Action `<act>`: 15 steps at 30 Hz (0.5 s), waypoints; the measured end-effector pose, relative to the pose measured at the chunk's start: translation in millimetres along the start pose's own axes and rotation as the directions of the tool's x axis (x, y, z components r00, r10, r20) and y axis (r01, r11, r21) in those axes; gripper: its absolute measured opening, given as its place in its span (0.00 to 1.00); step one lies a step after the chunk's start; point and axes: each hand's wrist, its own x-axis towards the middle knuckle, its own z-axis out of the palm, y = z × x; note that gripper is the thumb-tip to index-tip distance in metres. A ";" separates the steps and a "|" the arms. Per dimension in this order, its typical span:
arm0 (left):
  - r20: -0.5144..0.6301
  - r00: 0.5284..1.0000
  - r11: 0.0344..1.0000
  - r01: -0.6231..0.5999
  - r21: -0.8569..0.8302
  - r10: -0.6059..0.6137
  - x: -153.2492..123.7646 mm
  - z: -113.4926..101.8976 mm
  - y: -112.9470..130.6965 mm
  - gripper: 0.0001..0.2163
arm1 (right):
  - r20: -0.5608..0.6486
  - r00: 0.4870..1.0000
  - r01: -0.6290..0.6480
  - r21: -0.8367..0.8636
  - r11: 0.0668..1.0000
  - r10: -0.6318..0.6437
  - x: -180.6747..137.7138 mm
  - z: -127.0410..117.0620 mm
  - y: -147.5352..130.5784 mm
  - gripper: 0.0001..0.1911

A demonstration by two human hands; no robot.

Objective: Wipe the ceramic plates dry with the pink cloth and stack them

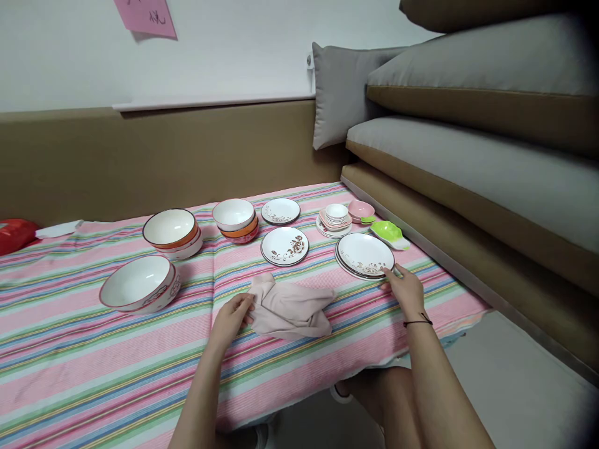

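1. Left hand [233,317] pinched on one beige rag [294,308], lower middle.
2. Right hand [406,290] pinched on the edge of one pile of big plates [365,252], right of middle.
3. Three piles of bowls [135,284], left of middle.
4. Small plates [283,245] in two spots, middle.
5. One pile of tiny white bowls [336,212]; near that, pink and green dishes [387,231], right.
6. Pink striped cloth [116,368] under all.
7. White wall [224,50] behind; one pink note [145,15], upper left; big cushions [468,68], upper right.

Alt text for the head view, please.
A person's left hand touches a crumpled beige cloth, and the right hand is at the rim of stacked large plates, on a striped tablecloth. Bowls are stacked to the left, smaller plates lie beyond the cloth, and cushions are piled at right.
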 end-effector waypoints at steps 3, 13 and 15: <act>-0.001 1.000 1.000 0.000 -0.011 0.000 -0.5 0.7 -0.9 0.22 | -0.057 0.998 0.001 0.051 0.999 0.002 -9.0 -1.2 -14.6 0.34; -0.044 0.998 0.997 -0.043 -0.064 0.040 -0.5 6.5 -8.4 0.16 | 0.585 0.798 -0.404 0.698 0.592 -0.145 -64.3 64.7 -97.5 0.17; -0.059 0.998 0.999 -0.037 -0.035 0.034 -0.2 7.0 -8.8 0.14 | 0.691 0.708 -0.567 0.677 0.469 -0.143 -71.4 81.1 -108.9 0.08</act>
